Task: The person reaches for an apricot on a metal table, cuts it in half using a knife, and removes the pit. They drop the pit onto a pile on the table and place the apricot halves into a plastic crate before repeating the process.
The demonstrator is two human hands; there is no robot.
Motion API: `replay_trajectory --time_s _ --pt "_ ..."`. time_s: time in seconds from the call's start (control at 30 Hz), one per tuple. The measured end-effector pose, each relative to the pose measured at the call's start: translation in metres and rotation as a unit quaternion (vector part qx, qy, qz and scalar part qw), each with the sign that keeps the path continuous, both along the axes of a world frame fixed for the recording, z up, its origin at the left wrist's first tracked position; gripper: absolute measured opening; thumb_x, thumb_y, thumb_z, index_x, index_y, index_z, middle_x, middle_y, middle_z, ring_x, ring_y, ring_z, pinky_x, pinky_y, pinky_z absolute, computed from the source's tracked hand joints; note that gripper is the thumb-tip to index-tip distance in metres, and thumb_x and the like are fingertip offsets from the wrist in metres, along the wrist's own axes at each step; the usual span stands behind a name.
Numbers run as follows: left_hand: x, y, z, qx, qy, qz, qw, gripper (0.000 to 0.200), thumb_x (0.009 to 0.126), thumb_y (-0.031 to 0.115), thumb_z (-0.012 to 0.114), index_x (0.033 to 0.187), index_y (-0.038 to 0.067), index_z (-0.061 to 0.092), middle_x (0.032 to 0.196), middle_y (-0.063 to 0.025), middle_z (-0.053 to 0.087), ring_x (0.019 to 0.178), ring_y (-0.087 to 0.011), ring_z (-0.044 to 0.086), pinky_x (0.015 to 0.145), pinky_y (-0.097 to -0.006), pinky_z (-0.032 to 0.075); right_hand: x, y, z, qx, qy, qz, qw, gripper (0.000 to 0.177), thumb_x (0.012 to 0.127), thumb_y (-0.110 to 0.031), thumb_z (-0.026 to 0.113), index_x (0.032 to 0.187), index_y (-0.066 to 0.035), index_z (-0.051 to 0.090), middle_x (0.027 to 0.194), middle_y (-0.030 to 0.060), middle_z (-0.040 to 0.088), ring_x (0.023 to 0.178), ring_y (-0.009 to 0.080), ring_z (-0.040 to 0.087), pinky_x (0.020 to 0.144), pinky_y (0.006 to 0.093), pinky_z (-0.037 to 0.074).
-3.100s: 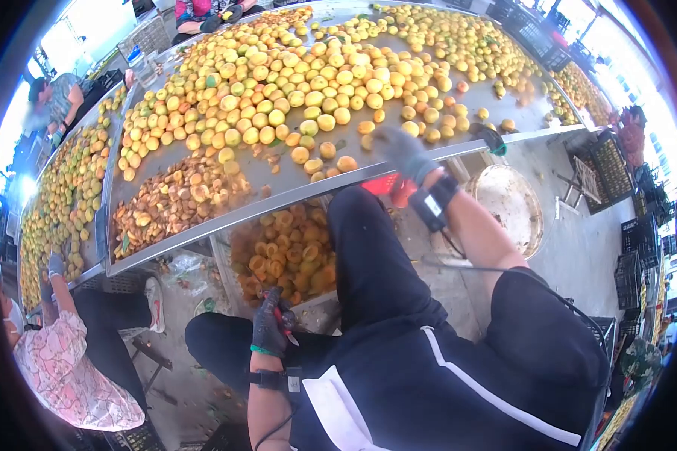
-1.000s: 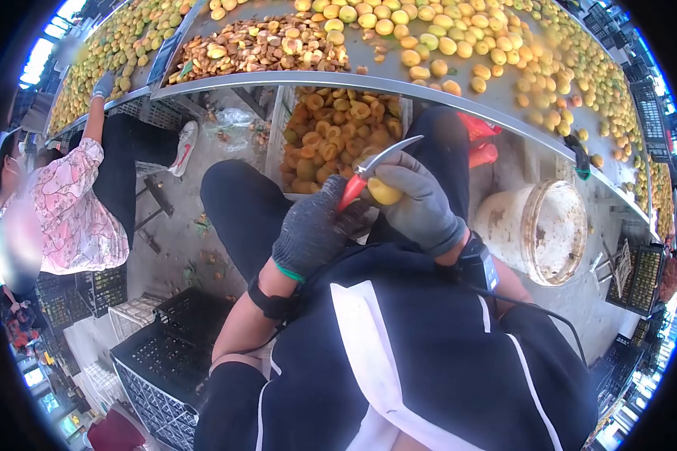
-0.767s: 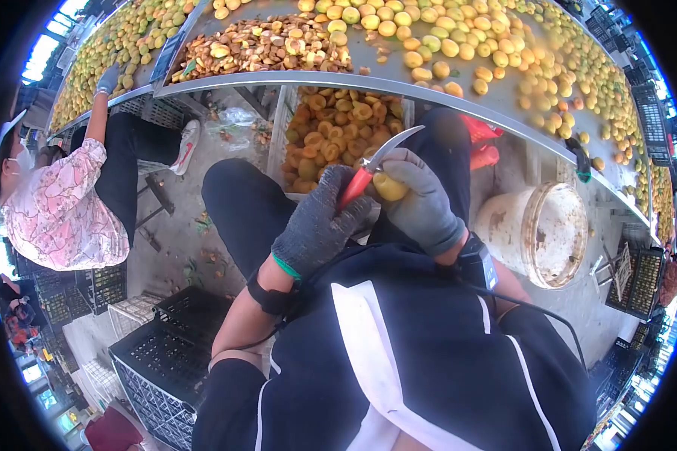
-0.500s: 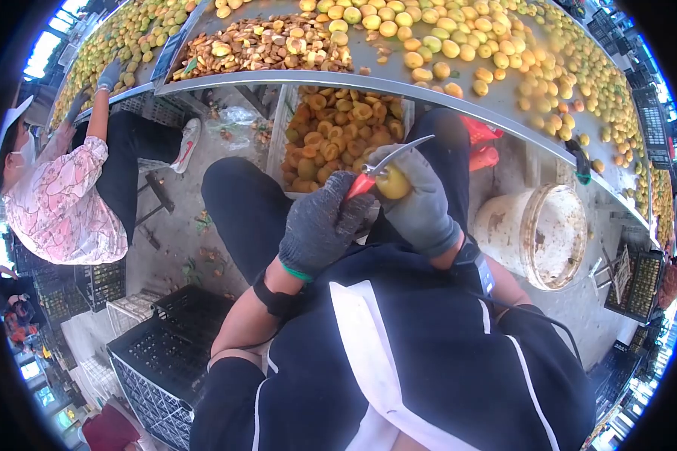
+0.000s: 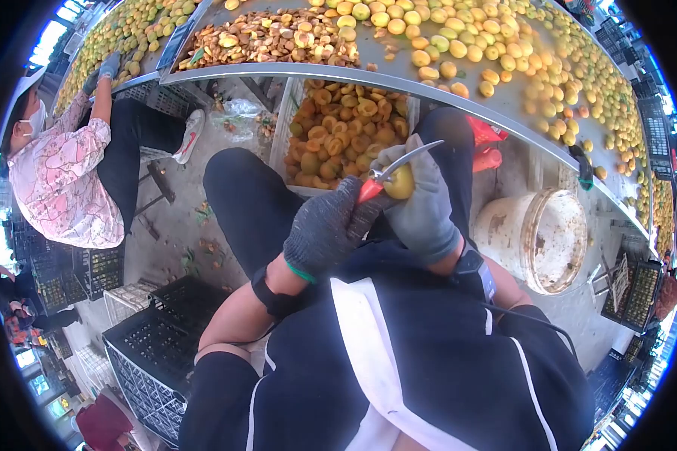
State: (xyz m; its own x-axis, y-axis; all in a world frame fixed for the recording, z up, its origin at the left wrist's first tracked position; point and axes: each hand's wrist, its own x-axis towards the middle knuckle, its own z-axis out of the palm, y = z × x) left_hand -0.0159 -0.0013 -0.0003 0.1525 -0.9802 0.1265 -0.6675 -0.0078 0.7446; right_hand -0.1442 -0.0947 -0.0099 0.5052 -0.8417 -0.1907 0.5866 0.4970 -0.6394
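My left hand (image 5: 327, 229), in a dark grey glove, is closed around the red handle of a curved-blade tool (image 5: 369, 189). Its metal blade points up and right, passing over a yellow-green fruit (image 5: 400, 183). That fruit is gripped in my right hand (image 5: 427, 207), which wears a lighter grey glove. The two hands are close together above my lap. Just beyond them, a light crate (image 5: 278, 143) holds orange halved fruit (image 5: 342, 135). Whether the blade has cut into the fruit cannot be made out.
A metal-edged table (image 5: 399, 81) carries whole fruit and a heap of small brown pieces (image 5: 278, 41). A dirty white bucket (image 5: 496, 229) lies at the right, a black crate (image 5: 158, 338) at lower left. A masked person (image 5: 68, 173) reaches over the table at the left.
Both hands have shifted slightly to the right and down in view, with the tool and the fruit still in them. At the left, the person's head has turned or risen a little.
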Motion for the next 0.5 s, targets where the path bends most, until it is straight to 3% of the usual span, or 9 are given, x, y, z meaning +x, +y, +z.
replay_trajectory --time_s 0.1,0.2,0.27,0.3,0.37,0.5 --pt "-0.004 0.001 -0.003 -0.027 -0.029 0.003 0.999 0.034 0.092 0.032 0.063 0.105 0.001 0.058 0.076 -0.0216 0.064 0.071 -0.0387 0.065 0.06 -0.0429 0.051 0.0 0.004 0.006 -0.006 0.027 0.003 1.0 0.036 0.101 -0.036 0.048 0.096 -0.002 0.058 0.09 0.0088 0.057 0.084 0.0186 0.057 0.081 0.0323 0.048" --pt "-0.004 0.002 -0.009 -0.028 -0.026 -0.004 0.999 0.034 0.091 0.03 0.063 0.109 0.002 0.057 0.077 -0.0216 0.064 0.071 -0.0394 0.065 0.061 -0.0439 0.051 0.0 0.006 0.0 0.006 -0.002 -0.021 1.0 0.033 0.102 -0.032 0.048 0.095 -0.003 0.062 0.088 0.0077 0.065 0.081 0.0144 0.062 0.08 0.0284 0.05" --pt "-0.004 0.002 -0.013 -0.024 -0.015 -0.008 1.0 0.035 0.09 0.029 0.063 0.11 0.002 0.056 0.078 -0.0215 0.064 0.071 -0.0399 0.065 0.061 -0.0445 0.051 -0.003 0.006 -0.004 -0.092 0.014 -0.017 0.995 0.033 0.102 -0.032 0.049 0.094 -0.003 0.062 0.088 0.0081 0.066 0.079 0.0139 0.062 0.078 0.0272 0.05" --pt "-0.003 0.002 -0.014 -0.011 0.036 -0.022 0.999 0.033 0.09 0.028 0.064 0.11 0.003 0.056 0.079 -0.0216 0.064 0.072 -0.0403 0.065 0.062 -0.0451 0.051 -0.004 0.006 -0.003 -0.092 0.015 -0.015 0.996 0.033 0.102 -0.032 0.049 0.094 -0.003 0.062 0.088 0.0081 0.066 0.079 0.0139 0.062 0.078 0.0272 0.05" --pt "-0.003 0.004 -0.021 0.002 0.086 -0.035 0.996 0.032 0.089 0.026 0.064 0.11 0.003 0.056 0.079 -0.0217 0.064 0.072 -0.0408 0.064 0.062 -0.0457 0.051 -0.004 0.007 0.002 -0.198 0.041 0.015 0.979 0.032 0.102 -0.032 0.05 0.093 -0.003 0.062 0.088 0.0082 0.066 0.078 0.0132 0.062 0.076 0.026 0.049" --pt "0.0 -0.002 -0.032 -0.038 0.014 -0.006 0.999 0.029 0.086 0.025 0.067 0.104 0.005 0.055 0.075 -0.0197 0.064 0.07 -0.0404 0.064 0.059 -0.0458 0.051 0.0 0.012 0.019 -0.144 0.143 0.027 0.979 0.032 0.103 -0.029 0.046 0.091 -0.003 0.058 0.086 0.01 0.061 0.08 0.0171 0.058 0.075 0.0298 0.047"
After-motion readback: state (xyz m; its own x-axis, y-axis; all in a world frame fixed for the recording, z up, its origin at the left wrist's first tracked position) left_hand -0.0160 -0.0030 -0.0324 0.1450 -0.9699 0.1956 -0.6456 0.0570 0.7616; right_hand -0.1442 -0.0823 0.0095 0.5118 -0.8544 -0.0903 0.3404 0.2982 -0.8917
